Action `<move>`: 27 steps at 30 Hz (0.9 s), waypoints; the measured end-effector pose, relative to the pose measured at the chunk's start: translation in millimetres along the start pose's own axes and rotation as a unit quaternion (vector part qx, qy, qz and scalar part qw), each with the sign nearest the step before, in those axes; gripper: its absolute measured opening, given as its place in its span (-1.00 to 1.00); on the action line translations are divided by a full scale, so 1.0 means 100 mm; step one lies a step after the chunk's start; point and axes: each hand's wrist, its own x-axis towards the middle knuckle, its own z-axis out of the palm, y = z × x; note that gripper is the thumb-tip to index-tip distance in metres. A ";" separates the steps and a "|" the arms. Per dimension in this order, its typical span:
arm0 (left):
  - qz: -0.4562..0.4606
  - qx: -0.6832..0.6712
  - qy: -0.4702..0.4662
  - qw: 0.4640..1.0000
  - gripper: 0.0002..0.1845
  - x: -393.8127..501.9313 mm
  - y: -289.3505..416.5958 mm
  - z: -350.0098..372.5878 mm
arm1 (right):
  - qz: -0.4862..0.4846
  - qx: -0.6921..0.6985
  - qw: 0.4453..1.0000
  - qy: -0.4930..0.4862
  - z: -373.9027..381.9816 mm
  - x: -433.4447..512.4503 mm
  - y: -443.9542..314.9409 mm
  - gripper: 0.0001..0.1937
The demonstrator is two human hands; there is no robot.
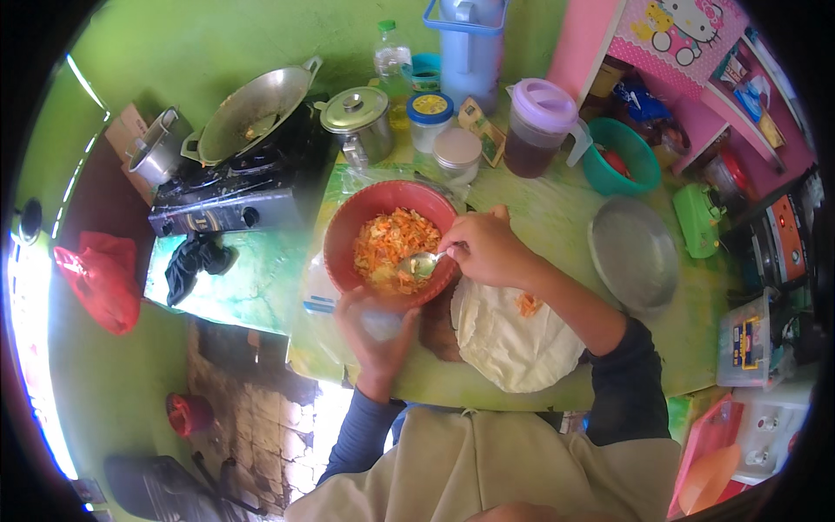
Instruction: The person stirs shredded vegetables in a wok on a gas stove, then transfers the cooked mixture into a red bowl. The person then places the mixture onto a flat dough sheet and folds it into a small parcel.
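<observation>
A red plastic bowl [334, 254] holds a shredded carrot and vegetable mixture [395, 240]. My left hand [377, 336] grips the near side of this bowl, thumb and fingers spread along its outer wall. Pinched in the fingers of my right hand [489, 248] is the handle of a metal spoon [421, 263], whose head dips into the mixture. Below my right forearm lies a thin, pale round wrapper sheet [515, 346] with creased edges. A small heap of the orange filling [528, 304] sits on it. Under the sheet, a brown board [438, 326] shows partly.
A round metal tray [633, 254] lies to the right. Behind the bowl stand a lidded metal pot [355, 121], jars [456, 156], a lilac-lidded pitcher [538, 134] and a teal basin [620, 160]. At left, a gas stove [222, 212] carries a wok [254, 117].
</observation>
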 end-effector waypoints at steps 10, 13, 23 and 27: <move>0.054 0.041 -0.005 0.998 -0.38 0.05 0.15 -0.01 | 0.045 -0.164 0.978 0.119 -0.65 -1.12 0.21 -0.85; 0.142 0.035 -0.038 0.989 -0.54 0.08 0.21 0.04 | 0.034 -0.236 0.961 0.140 -0.56 -1.38 0.27 -0.83; 0.159 -0.062 -0.273 0.947 -0.82 0.18 0.68 0.37 | -0.023 -0.338 0.895 0.290 -0.25 -1.73 0.46 -0.75; 0.168 -0.083 -0.264 0.946 -0.86 0.10 0.67 0.37 | 0.031 -0.278 0.912 0.299 -0.33 -1.73 0.45 -0.73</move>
